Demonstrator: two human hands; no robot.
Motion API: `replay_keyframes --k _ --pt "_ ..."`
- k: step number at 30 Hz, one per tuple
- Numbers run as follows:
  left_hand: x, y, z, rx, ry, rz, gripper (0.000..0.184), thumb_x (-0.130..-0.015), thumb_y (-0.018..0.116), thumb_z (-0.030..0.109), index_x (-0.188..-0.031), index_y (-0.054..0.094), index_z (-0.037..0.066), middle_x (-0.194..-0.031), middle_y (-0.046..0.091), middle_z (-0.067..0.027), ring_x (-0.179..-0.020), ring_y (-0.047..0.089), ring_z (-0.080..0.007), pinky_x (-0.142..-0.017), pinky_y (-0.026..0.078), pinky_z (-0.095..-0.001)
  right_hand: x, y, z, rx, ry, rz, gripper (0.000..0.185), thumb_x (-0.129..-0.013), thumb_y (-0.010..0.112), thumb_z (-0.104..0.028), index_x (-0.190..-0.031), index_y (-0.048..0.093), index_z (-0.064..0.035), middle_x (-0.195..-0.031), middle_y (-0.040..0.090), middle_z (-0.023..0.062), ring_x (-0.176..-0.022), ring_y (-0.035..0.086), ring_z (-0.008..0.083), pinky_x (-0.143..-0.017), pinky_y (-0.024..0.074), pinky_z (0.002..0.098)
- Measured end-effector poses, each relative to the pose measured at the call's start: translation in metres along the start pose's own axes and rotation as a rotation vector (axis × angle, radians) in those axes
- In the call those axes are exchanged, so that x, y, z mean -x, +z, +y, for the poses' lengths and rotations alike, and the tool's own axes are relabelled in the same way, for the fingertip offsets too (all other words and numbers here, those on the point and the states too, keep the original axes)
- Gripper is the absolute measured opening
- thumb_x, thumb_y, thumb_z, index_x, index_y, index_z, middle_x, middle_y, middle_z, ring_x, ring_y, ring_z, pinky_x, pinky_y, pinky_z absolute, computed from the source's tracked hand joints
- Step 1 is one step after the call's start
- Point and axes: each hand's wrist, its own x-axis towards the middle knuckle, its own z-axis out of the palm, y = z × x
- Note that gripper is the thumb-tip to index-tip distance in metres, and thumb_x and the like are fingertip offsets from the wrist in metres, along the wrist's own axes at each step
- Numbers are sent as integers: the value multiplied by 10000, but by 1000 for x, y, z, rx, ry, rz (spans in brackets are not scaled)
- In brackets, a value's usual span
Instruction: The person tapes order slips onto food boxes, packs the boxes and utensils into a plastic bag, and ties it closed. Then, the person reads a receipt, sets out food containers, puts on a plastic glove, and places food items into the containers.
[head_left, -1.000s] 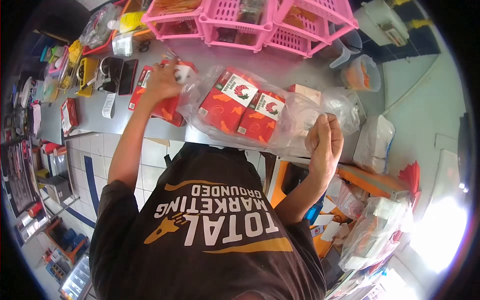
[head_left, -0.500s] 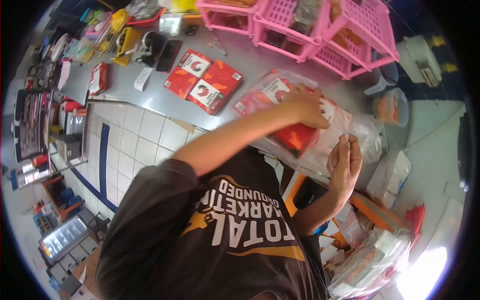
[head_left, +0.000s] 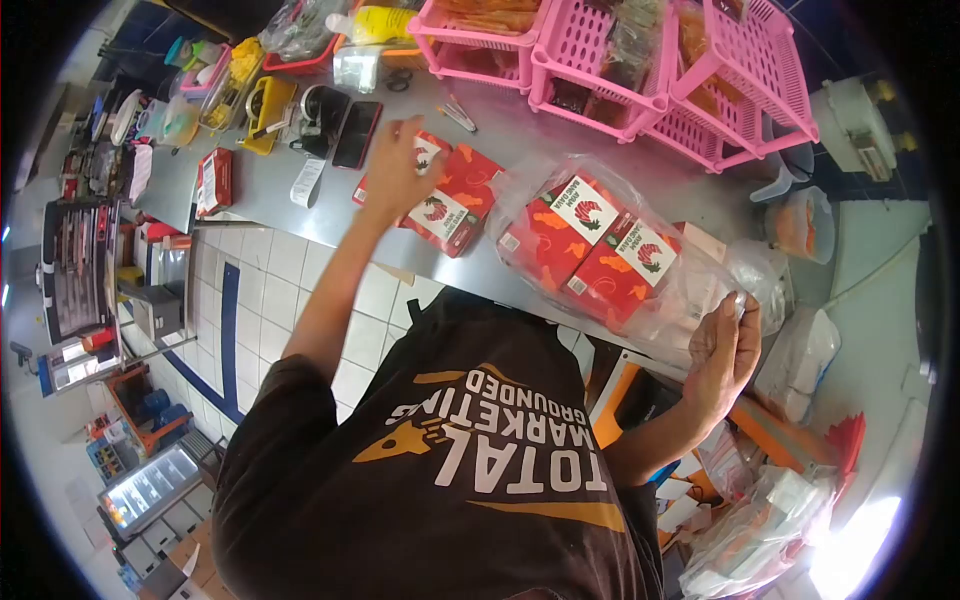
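A person's left hand (head_left: pixel 405 175) is reaching over some red cardboard boxes with white labels (head_left: pixel 465 190) at eleven o'clock in the view. Its fingers are spreading open above the nearest box, but I cannot tell if they are touching it. These boxes are lying close together on the shiny grey metal table (head_left: pixel 265 190).

At two o'clock, two more red cardboard boxes with a red picture on white labels (head_left: pixel 615 265) are sitting side by side inside a big, thin, see-through plastic bag (head_left: pixel 520 180). The right hand (head_left: pixel 728 345) is at three o'clock. Its thumb and fingers are pinching the edge of this bag.

Pink plastic baskets with holes (head_left: pixel 600 100) are standing at one o'clock, with packets inside. A clear plastic jug with orange stuff in it (head_left: pixel 800 225) is standing between two and three o'clock. A small metal tool (head_left: pixel 458 115) is lying at twelve o'clock. A flat black phone with a red edge (head_left: pixel 357 135) is lying at eleven o'clock, just beside the left hand's boxes. One small red and white box (head_left: pixel 214 182) is standing at ten o'clock, near a white paper slip (head_left: pixel 307 183).
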Motion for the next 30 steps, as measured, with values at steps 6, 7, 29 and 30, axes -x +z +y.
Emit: replay_keyframes --k 6,7,29,30 --pt "27 31 -85 -322 -161 -312 1014 -821 636 651 -1584 181 164 -1422 336 -328 -1253 417 -528 -1025 372 -610 1 16 -8 39 16 28 99 -995 607 -141 -1045 570 -63 -657 411 -107 -535 291 -30 -481 188 181" --pt "22 31 -85 -329 -189 -339 1038 -822 617 691 -1597 147 186 -1429 331 -317 -1264 422 -516 -1020 382 -612 -1 16 -9 49 13 32 103 -996 606 -138 -1055 568 -63 -658 415 -105 -535 294 -28 -479 194 183" --pt "10 43 292 -64 69 -624 985 -648 732 572 -1394 463 -12 -1303 513 -253 -1186 572 -354 -912 525 -416 10 6 3 36 105 -94 305 -998 593 -131 -1270 532 -8 -602 415 -99 -494 293 -10 -457 207 189" --pt "23 47 294 31 114 -553 923 -677 735 512 -1390 469 -10 -1300 498 -250 -1174 568 -358 -897 527 -426 9 8 4 29 110 -106 305 -998 593 -131 -1270 532 -8 -602 415 -99 -494 293 -10 -457 207 189"
